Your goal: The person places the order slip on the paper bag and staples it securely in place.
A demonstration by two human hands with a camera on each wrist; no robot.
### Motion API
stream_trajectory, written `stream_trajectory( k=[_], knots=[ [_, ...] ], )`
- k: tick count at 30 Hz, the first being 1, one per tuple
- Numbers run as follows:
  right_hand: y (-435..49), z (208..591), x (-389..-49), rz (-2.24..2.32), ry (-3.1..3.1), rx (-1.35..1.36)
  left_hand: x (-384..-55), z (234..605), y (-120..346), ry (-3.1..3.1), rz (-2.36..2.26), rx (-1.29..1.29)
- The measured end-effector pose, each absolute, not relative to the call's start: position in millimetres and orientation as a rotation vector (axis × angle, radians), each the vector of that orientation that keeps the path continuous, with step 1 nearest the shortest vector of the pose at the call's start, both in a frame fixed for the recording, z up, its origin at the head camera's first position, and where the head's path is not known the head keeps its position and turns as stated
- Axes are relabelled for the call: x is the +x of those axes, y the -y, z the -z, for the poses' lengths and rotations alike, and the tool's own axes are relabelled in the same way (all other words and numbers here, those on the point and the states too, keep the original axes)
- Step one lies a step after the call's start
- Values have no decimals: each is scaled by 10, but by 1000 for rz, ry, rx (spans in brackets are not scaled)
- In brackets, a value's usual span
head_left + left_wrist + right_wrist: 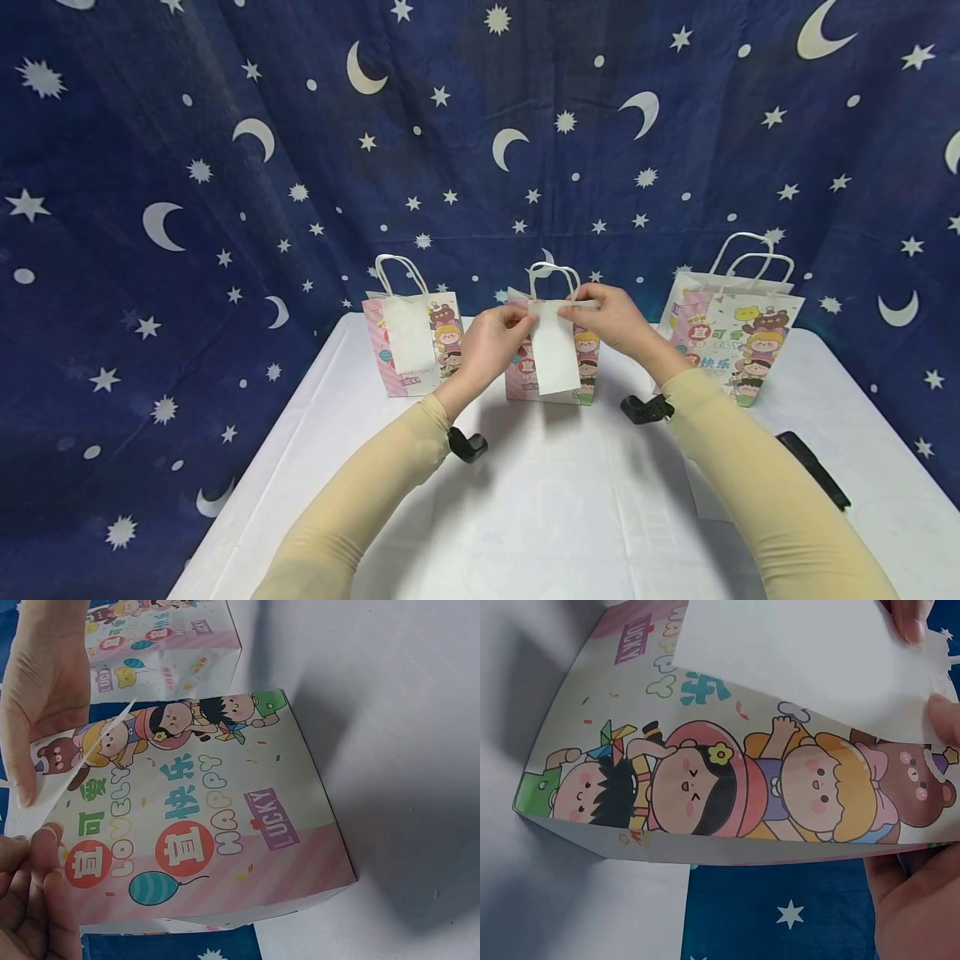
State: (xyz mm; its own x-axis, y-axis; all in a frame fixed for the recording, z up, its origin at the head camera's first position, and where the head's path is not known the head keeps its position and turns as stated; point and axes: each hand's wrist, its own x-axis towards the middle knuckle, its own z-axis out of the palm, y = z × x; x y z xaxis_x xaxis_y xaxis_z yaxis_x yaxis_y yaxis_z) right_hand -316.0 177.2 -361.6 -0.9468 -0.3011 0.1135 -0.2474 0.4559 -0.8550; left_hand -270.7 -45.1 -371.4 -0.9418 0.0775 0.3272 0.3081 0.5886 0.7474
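A blank white strip of paper (555, 358) hangs against the front of the middle paper gift bag (588, 367), covering part of its print. At the paper's top left corner my left hand (497, 337) pinches it between thumb and fingertips. My right hand (611, 317) holds the top right, thumb on the paper and fingers behind the bag's rim, by the white handle (555, 267). In the left wrist view the paper (82, 765) stands slightly off the bag (202, 810). The right wrist view shows the paper (780, 660) over the cartoon print.
Another gift bag (408, 383) with a white paper (411, 333) on its front stands left. More bags (750, 333) stand together at right. A black object (813, 471) and a white sheet (703, 492) lie by my right forearm. A starry blue curtain (450, 167) hangs behind the table (555, 517).
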Motion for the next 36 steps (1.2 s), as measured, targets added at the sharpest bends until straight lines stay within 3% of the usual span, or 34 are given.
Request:
stream_trajectory(
  k=[23,36],
  knots=[
    [-1749,3608,-3144,1490,-2710,-511,-2698,3759,621,2317,1178,-411],
    [-1748,3619,-3135,1521,-2676,-486,-3035,3781,573,2482,1723,-465]
  ],
)
